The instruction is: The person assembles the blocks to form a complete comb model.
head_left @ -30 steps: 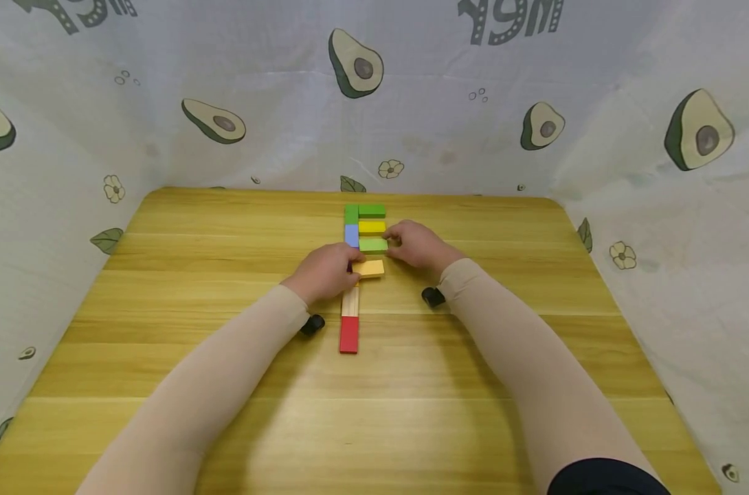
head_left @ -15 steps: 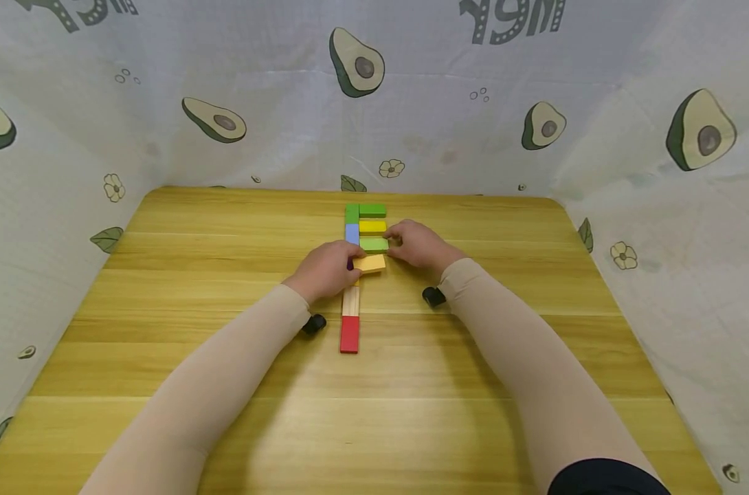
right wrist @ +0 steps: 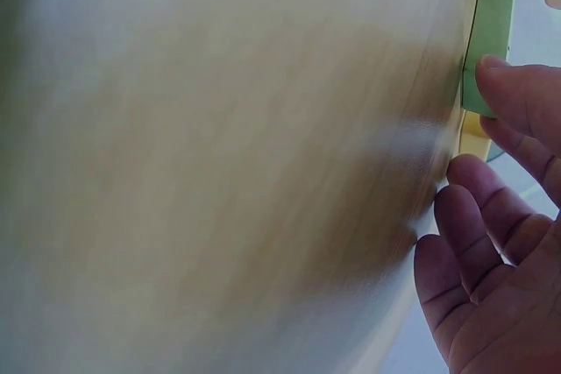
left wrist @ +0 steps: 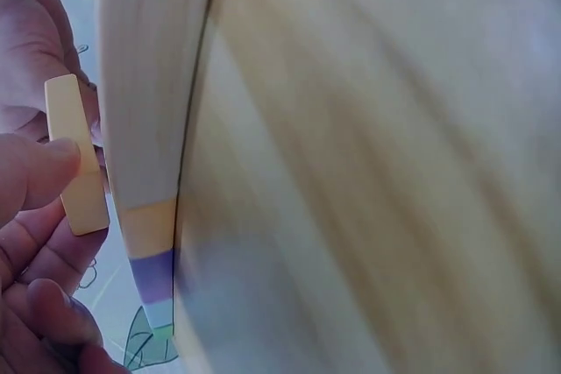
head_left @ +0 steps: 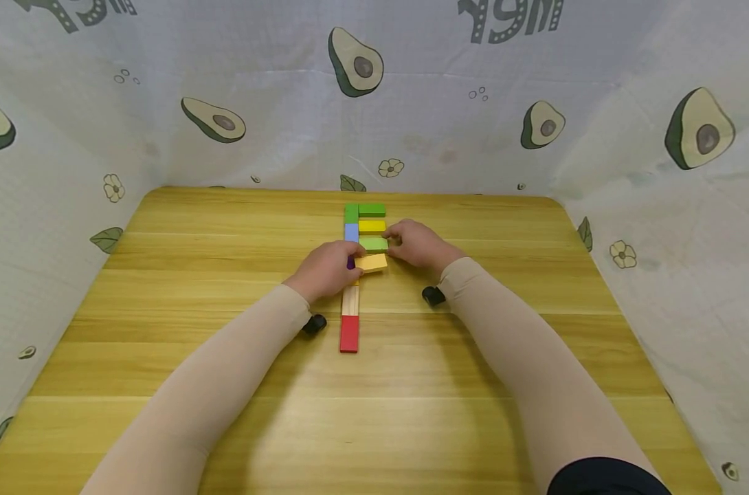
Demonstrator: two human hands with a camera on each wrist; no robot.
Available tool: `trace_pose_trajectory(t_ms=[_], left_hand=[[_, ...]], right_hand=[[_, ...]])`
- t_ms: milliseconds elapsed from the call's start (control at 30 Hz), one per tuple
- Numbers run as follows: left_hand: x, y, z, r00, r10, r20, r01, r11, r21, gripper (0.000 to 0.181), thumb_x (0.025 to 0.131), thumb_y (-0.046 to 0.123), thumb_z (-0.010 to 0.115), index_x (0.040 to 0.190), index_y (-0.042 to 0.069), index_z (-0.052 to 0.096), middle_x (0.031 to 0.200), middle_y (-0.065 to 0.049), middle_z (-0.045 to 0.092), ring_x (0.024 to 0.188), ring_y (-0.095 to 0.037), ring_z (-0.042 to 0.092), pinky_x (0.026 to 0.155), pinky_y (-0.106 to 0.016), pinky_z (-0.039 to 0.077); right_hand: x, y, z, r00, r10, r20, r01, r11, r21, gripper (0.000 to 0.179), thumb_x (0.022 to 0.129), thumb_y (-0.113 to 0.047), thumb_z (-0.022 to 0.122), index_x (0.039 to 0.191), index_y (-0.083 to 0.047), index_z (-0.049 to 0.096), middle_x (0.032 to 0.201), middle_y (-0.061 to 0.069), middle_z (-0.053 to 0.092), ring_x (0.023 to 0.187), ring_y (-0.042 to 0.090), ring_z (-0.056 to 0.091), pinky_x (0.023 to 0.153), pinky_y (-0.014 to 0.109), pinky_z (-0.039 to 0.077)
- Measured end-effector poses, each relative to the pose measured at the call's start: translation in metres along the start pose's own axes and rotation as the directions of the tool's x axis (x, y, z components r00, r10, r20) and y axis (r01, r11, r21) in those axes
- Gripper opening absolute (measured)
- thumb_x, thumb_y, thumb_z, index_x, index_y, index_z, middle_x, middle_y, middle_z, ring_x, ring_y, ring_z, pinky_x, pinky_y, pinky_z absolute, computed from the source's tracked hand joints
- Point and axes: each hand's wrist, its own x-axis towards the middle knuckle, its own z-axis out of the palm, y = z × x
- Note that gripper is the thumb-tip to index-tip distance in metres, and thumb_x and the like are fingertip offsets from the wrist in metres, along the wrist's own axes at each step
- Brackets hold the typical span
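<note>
Pinched between thumb and fingers of my left hand (head_left: 327, 272) is a pale orange block (head_left: 372, 263), held slightly tilted above the table; the left wrist view shows the thumb across the block's face. My right hand (head_left: 419, 245) pinches the right end of a light green block (right wrist: 489, 37) lying on the table, its other fingers loosely curled. That block lies beside a column of end-to-end blocks: a green block (head_left: 351, 213), a blue block (head_left: 351, 232), a purple block (head_left: 351, 262) partly hidden by my left hand, a plain wood block (head_left: 350, 300) and a red block (head_left: 349, 334).
Further back, a yellow block (head_left: 372, 226) and another green block (head_left: 372, 210) extend right from the column. They lie parallel, with narrow gaps between. The wooden table (head_left: 449, 426) reaches back to an avocado-print cloth (head_left: 275, 82).
My left hand has shifted the pale orange block slightly away and to the right, toward the light green block. The right hand and the blocks on the table look unmoved.
</note>
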Motion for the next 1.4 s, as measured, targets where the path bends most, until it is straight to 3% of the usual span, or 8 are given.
trace_pose_trajectory(t_ms=[467, 967, 1400], left_hand=[[0.003, 0.008, 0.005, 1.0, 0.022, 0.009, -0.023, 0.999, 0.042, 0.04, 0.103, 0.027, 0.069, 0.141, 0.014, 0.065, 0.139, -0.005, 0.069, 0.131, -0.025, 0.063, 0.115, -0.042, 0.049], [0.008, 0.007, 0.009, 0.999, 0.032, 0.029, -0.034, 0.995, 0.092, 0.034, 0.101, 0.025, 0.071, 0.134, 0.015, 0.071, 0.132, -0.002, 0.073, 0.124, -0.022, 0.066, 0.112, -0.041, 0.051], [0.011, 0.006, 0.012, 0.999, 0.027, 0.027, -0.029, 0.994, 0.101, 0.035, 0.1, 0.024, 0.071, 0.134, 0.015, 0.071, 0.132, -0.002, 0.073, 0.127, -0.024, 0.065, 0.115, -0.042, 0.049]], right_hand=[[0.0, 0.001, 0.001, 1.0, -0.001, -0.004, 0.001, 1.0, -0.018, 0.044, 0.103, -0.021, 0.069, 0.143, -0.004, 0.063, 0.143, 0.019, 0.06, 0.131, 0.033, 0.057, 0.122, 0.049, 0.041], [0.0, 0.003, 0.002, 1.0, 0.005, -0.005, -0.005, 1.0, -0.004, 0.043, 0.103, -0.021, 0.068, 0.143, -0.005, 0.063, 0.145, 0.018, 0.059, 0.135, 0.034, 0.055, 0.123, 0.048, 0.04], [0.0, 0.003, 0.001, 1.0, 0.001, -0.006, 0.0, 1.0, 0.016, 0.043, 0.103, -0.019, 0.068, 0.143, -0.004, 0.063, 0.145, 0.018, 0.06, 0.136, 0.034, 0.055, 0.123, 0.048, 0.04]])
